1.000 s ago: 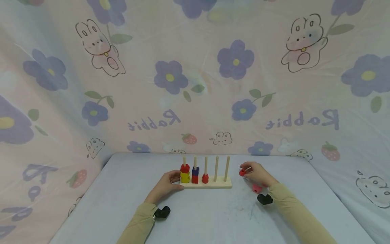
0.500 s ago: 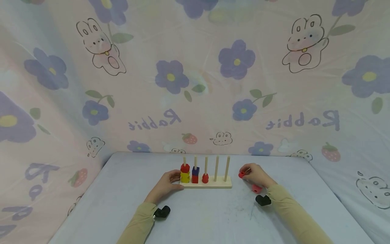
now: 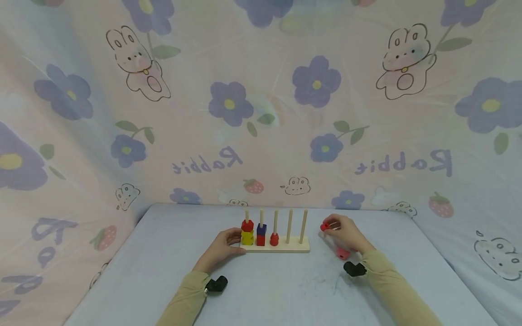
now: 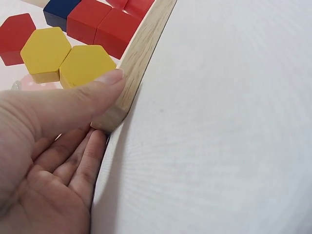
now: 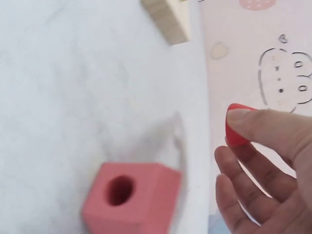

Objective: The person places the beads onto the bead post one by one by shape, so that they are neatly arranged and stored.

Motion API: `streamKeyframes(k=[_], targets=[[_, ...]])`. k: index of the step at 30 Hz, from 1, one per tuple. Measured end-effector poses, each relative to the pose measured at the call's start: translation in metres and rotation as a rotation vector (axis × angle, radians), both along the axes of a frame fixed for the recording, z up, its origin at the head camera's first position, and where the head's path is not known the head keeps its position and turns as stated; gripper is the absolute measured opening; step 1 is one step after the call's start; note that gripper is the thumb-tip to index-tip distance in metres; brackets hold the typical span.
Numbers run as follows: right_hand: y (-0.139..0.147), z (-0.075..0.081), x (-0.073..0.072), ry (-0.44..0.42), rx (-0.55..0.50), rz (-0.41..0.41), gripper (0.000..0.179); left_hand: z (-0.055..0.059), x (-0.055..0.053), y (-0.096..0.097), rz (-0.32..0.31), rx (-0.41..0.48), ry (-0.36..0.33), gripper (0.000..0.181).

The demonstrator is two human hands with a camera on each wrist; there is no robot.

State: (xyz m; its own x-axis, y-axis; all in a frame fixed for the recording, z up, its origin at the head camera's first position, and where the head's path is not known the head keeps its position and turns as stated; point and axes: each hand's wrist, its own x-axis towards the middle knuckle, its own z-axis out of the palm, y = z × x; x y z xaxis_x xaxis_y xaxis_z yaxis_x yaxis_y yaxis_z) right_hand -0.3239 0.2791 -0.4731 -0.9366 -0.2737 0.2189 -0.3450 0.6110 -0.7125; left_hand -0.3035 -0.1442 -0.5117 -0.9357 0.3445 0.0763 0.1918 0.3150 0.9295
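A wooden peg stand (image 3: 285, 247) with upright pegs sits on the table. My left hand (image 3: 222, 246) grips its left end, the thumb on the front edge and the fingers round the end. Its leftmost peg carries yellow hexagonal blocks (image 4: 46, 51) under a red one (image 3: 247, 225). Beside them, red blocks (image 4: 117, 31) sit beneath a dark blue block (image 3: 261, 229). A red bead (image 3: 274, 239) is on the middle peg. To the right of the stand, my right hand (image 3: 344, 231) pinches a small red bead (image 5: 235, 127) between thumb and index finger, above the table.
A pinkish-red block (image 5: 129, 200) with a hole lies on the table below my right hand. Two bare pegs (image 3: 303, 226) stand at the stand's right side. A patterned cloth (image 3: 277, 136) hangs behind the table's far edge.
My right hand dips slightly, then rises a little with the red bead still pinched. The left hand stays at the stand's end.
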Motion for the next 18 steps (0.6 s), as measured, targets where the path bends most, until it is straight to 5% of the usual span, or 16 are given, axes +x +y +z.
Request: streamKeyframes(k=[18], targets=[[-0.048,0.084,0.027,0.203,-0.204,0.079,0.035,0.0,0.0,-0.001,-0.018,0.001,0.014,0.063]])
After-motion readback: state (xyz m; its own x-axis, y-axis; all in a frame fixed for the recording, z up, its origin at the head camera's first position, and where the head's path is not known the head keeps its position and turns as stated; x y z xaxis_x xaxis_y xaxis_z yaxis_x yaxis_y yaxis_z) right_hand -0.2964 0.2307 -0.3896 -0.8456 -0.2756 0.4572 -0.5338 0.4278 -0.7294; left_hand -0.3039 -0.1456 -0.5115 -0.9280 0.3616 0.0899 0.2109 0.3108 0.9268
